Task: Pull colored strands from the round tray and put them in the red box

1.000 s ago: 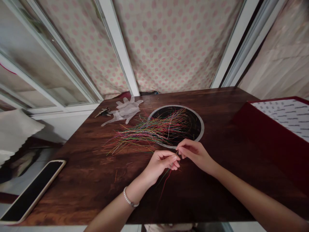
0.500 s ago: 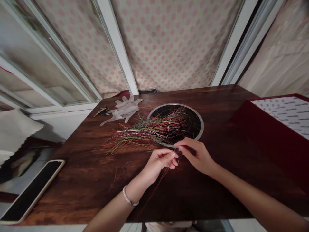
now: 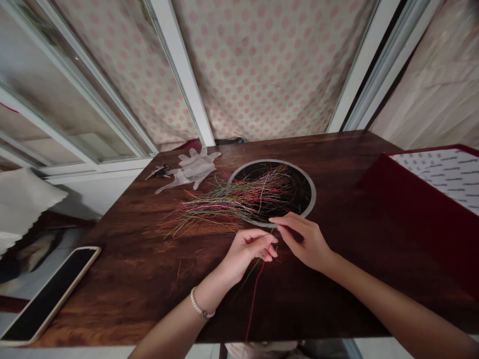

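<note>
My left hand (image 3: 251,252), with a beaded bracelet (image 3: 202,305) at the wrist, pinches the ends of thin strands between thumb and fingertips. A long red strand (image 3: 255,294) and a shorter green strand (image 3: 248,274) trail below it toward the table's front edge. Close by on the right is my right hand (image 3: 305,239), its index finger and thumb slightly apart near the left fingertips. Behind both hands, a loose bunch of thin, wire-like coloured strands (image 3: 224,202) lies partly across a round black plate with a grey rim (image 3: 313,192).
A clear plastic glove (image 3: 196,167) and some keys (image 3: 160,172) lie at the back left of the dark wooden table (image 3: 130,279). Near the left edge rests a phone (image 3: 50,294). An open dark red box (image 3: 422,214) occupies the right side.
The red strand has swung from a slant at lower left to hanging almost straight down. My right index finger has lifted slightly, away from the thumb; my left hand has barely moved.
</note>
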Demonstrator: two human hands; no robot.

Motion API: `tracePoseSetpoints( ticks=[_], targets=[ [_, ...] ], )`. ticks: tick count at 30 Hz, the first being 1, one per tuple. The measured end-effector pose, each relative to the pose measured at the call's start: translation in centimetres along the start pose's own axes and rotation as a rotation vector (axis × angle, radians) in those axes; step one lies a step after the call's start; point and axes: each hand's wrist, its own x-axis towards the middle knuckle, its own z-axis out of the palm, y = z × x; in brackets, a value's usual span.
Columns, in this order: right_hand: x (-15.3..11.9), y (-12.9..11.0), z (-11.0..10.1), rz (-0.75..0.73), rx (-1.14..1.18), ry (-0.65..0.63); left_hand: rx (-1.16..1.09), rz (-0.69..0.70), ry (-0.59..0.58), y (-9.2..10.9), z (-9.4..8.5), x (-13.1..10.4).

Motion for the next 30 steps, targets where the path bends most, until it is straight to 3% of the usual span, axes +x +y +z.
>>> tracePoseSetpoints(
  ticks=[30],
  targets=[
    [0.31, -0.16, -0.40, 0.067, -0.046, -0.040, 0.113, 0.138, 0.092, -0.10, 0.57, -0.14]
  ],
)
